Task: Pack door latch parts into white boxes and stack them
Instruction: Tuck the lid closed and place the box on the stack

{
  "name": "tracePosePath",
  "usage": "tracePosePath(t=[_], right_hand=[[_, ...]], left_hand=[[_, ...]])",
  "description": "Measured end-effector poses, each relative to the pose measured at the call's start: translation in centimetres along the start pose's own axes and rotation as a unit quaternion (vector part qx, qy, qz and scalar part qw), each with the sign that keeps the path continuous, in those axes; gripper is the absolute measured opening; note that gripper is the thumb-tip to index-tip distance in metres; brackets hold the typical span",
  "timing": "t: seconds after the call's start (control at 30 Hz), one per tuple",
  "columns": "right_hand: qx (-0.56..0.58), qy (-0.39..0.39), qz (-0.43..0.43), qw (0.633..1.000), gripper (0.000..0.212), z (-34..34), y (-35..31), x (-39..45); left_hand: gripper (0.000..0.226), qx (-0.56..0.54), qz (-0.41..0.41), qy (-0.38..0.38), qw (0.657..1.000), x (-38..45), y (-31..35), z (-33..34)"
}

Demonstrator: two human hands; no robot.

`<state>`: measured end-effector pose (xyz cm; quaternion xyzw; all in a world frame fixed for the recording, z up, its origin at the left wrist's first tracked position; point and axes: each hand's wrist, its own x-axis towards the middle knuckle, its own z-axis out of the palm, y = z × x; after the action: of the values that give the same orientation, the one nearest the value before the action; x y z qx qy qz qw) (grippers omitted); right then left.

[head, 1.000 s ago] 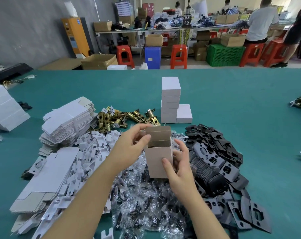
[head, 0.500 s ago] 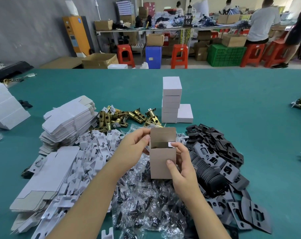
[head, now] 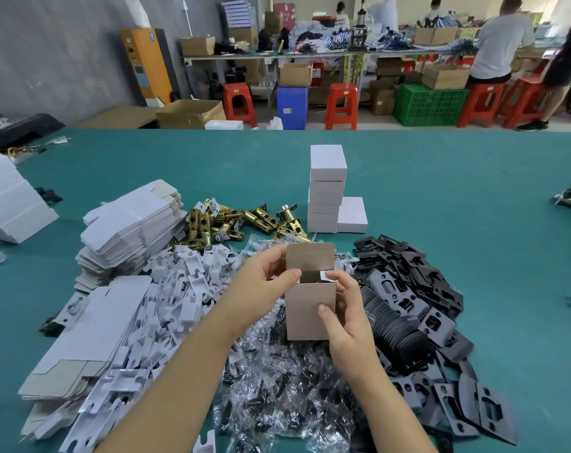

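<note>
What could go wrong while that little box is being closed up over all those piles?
The box, held by the left hand and right hand, has its lid flap upright and the top open, so tilting it might spill whatever is inside. If dropped, it would land among the clear bags. The stack of white boxes looks unevenly aligned; adding another carelessly could topple it.

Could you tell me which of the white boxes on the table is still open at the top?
The box held in both hands: its lid flap stands upright. The stacked boxes behind it are closed.
</note>
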<state>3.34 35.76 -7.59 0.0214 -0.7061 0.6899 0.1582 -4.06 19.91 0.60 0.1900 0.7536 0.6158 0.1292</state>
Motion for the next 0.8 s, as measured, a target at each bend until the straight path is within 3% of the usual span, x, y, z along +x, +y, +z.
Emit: tracePosePath(t=[0.23,0.57,0.7,0.8], right_hand=[[-0.005,0.008,0.002,1.000,0.040,0.1,-0.1,0.0],[-0.042,0.048,-0.005,0.998,0.036,0.4,-0.3,-0.1],[-0.075,0.039,-0.016,0.996,0.048,0.3,-0.3,-0.2],[-0.076,0.035,-0.013,0.996,0.044,0.3,-0.2,-0.3]], left_hand=[[0.037,-0.001,0.014,-0.022,1.000,-0.2,0.1,0.1],[0.017,0.052,0.017,-0.085,0.995,-1.1,0.6,-0.8],[0.031,0.063,0.019,-0.079,0.995,-1.6,-0.2,-0.6],[0.033,0.075,0.025,-0.051,0.996,-1.9,-1.0,-0.2]])
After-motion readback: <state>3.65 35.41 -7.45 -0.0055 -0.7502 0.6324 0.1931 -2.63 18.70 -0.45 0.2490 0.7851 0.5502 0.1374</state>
